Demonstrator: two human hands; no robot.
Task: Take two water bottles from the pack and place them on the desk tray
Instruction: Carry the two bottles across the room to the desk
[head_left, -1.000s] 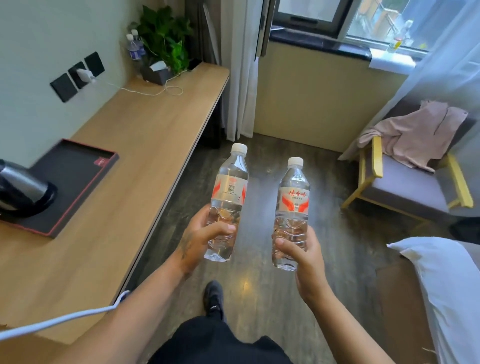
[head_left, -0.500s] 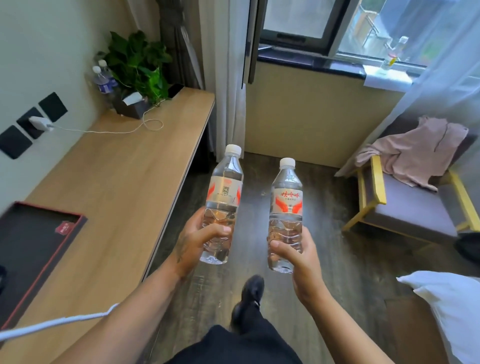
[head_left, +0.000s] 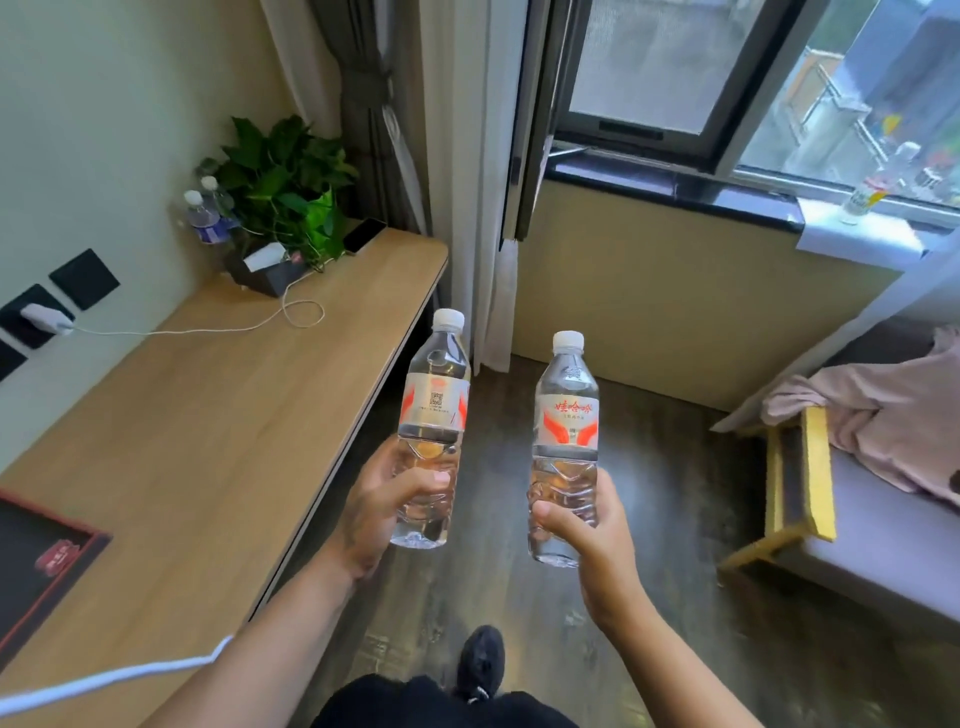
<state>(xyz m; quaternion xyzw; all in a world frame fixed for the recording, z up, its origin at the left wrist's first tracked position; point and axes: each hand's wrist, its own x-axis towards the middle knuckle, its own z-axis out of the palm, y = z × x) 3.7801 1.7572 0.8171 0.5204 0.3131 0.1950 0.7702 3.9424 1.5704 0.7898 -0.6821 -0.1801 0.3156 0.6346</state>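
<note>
Beside desk (head_left: 208, 441): two water-filled bottles (head_left: 434, 415), hand-held.

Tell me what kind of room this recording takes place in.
Probably a hotel guest room: a long wall-mounted wooden desk with a black red-edged tray, a yellow-framed armchair with grey cushion, and sheer white curtains by the window.

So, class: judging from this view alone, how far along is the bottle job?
Done: both bottles are out of the pack. In hand: left hand grips the left bottle, right hand the right bottle, both over the floor. Left: standing them on the black tray.
</note>
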